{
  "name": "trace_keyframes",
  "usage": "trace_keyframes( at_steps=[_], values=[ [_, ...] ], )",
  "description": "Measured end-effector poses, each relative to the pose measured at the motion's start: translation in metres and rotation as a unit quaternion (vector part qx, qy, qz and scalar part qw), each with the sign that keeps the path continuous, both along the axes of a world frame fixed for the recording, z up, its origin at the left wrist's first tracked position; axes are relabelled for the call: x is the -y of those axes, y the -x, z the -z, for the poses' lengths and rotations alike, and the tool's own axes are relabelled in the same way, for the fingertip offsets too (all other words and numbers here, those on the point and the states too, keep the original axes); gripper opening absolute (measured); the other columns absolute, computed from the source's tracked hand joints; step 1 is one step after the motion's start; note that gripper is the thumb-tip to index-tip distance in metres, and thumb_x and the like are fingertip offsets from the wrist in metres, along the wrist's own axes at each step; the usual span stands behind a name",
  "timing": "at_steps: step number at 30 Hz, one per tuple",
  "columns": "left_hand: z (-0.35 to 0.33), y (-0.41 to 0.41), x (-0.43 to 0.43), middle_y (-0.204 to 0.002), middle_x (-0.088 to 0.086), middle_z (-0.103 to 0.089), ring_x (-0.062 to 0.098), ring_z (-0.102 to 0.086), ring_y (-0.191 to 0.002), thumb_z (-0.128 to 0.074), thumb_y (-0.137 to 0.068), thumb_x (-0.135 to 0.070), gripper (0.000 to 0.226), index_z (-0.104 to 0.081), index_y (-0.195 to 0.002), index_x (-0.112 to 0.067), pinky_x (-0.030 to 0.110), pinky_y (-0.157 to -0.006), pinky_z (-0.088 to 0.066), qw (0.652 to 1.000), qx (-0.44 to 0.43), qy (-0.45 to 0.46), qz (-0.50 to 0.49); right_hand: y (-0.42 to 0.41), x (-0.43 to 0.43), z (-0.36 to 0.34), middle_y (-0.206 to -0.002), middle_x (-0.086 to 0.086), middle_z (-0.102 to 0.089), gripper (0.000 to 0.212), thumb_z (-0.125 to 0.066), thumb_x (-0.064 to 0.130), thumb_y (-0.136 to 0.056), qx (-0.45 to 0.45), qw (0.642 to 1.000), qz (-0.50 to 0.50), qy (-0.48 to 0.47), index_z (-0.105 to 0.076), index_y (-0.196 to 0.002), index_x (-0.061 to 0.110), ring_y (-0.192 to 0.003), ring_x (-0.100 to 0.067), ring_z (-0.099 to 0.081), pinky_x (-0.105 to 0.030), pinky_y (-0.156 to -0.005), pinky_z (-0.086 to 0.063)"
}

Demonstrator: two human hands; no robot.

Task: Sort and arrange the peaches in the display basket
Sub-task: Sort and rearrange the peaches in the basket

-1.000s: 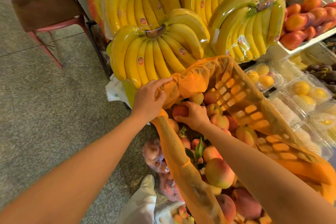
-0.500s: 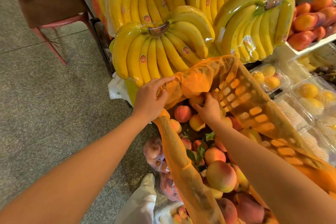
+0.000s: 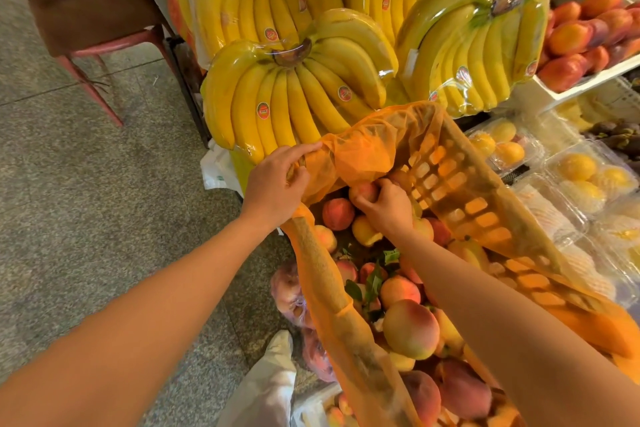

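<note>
Your right hand [image 3: 386, 210] has reached deeper, grip curled round another peach [image 3: 363, 191] to reposition; your left hand [image 3: 277, 184] still pinches the netting [image 3: 367, 152].

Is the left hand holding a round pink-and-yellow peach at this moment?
No, the left hand pinches the edge of the sheer orange mesh liner, while the right hand grips a peach.
</note>
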State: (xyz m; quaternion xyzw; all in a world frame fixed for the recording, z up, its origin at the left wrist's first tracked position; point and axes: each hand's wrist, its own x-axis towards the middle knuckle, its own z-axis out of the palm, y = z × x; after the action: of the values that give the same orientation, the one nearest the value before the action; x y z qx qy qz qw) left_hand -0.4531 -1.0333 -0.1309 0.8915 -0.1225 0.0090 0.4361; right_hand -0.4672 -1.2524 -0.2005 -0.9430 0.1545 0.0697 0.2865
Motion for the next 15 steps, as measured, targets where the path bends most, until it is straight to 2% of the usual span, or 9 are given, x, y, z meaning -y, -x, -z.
trace_keyframes(
  at_steps=[2,4,6,8,11,13,15],
  values=[
    [-0.004,0.000,0.000,-0.112,-0.001,-0.058,0.018,-0.055,-0.095,-0.046,-0.090,-0.028,0.039,-0.061,-0.125,-0.030,0.045,-0.082,-0.049,0.999,0.028,-0.037,-0.008,0.004,0.006,-0.012,-0.089,-0.007,-0.065,0.050,-0.060,0.056,-0.074,0.005,1.000,-0.009,-0.012,-0.062,-0.097,0.012,-0.081,-0.025,-0.061,-0.035,-0.063,-0.047],
    [-0.011,0.001,0.006,-0.116,0.002,-0.056,0.023,-0.049,-0.108,-0.049,-0.086,-0.032,0.037,-0.065,-0.119,-0.027,0.043,-0.092,-0.042,0.988,0.108,-0.110,-0.033,0.011,0.017,-0.026,-0.083,-0.003,-0.065,0.040,-0.062,0.048,-0.077,0.009,0.999,0.000,-0.043,-0.064,-0.094,0.012,-0.075,-0.021,-0.061,-0.034,-0.059,-0.046],
    [-0.022,0.001,0.021,-0.114,0.004,-0.057,0.025,-0.048,-0.109,-0.053,-0.082,-0.032,0.035,-0.067,-0.113,-0.024,0.040,-0.091,-0.039,0.974,0.179,-0.141,-0.020,0.017,0.029,-0.040,-0.091,-0.002,-0.067,0.036,-0.063,0.042,-0.084,0.003,0.996,0.017,-0.089,-0.066,-0.103,0.012,-0.081,-0.019,-0.062,-0.037,-0.069,-0.051],
    [-0.032,0.004,0.043,-0.106,0.003,-0.059,0.024,-0.052,-0.102,-0.054,-0.081,-0.032,0.033,-0.068,-0.109,-0.023,0.038,-0.087,-0.043,0.969,0.201,-0.127,0.064,0.026,0.040,-0.055,-0.094,-0.002,-0.067,0.037,-0.059,0.043,-0.090,-0.021,0.986,0.040,-0.163,-0.066,-0.111,0.013,-0.085,-0.019,-0.063,-0.035,-0.073,-0.051],
    [-0.030,0.012,0.073,-0.100,0.000,-0.060,0.021,-0.055,-0.099,-0.051,-0.081,-0.035,0.029,-0.069,-0.101,-0.025,0.039,-0.082,-0.049,0.967,0.116,-0.125,0.192,0.043,0.054,-0.079,-0.093,-0.008,-0.063,0.034,-0.048,0.038,-0.098,-0.050,0.958,0.088,-0.267,-0.064,-0.110,0.011,-0.082,-0.020,-0.059,-0.032,-0.071,-0.047],
    [-0.019,0.015,0.084,-0.099,-0.002,-0.059,0.020,-0.058,-0.097,-0.058,-0.082,-0.031,0.021,-0.069,-0.099,-0.027,0.040,-0.079,-0.051,0.964,0.027,-0.136,0.225,0.055,0.061,-0.094,-0.107,-0.013,-0.062,0.034,-0.043,0.036,-0.100,-0.071,0.928,0.116,-0.348,-0.060,-0.116,0.011,-0.086,-0.023,-0.060,-0.032,-0.074,-0.049],
    [-0.009,0.016,0.091,-0.097,-0.005,-0.058,0.020,-0.060,-0.094,-0.062,-0.083,-0.025,0.020,-0.068,-0.102,-0.027,0.037,-0.078,-0.051,0.952,-0.034,-0.174,0.248,0.066,0.067,-0.104,-0.103,-0.013,-0.066,0.030,-0.040,0.035,-0.101,-0.082,0.890,0.131,-0.429,-0.058,-0.116,0.016,-0.081,-0.023,-0.065,-0.031,-0.073,-0.053]
  ],
)
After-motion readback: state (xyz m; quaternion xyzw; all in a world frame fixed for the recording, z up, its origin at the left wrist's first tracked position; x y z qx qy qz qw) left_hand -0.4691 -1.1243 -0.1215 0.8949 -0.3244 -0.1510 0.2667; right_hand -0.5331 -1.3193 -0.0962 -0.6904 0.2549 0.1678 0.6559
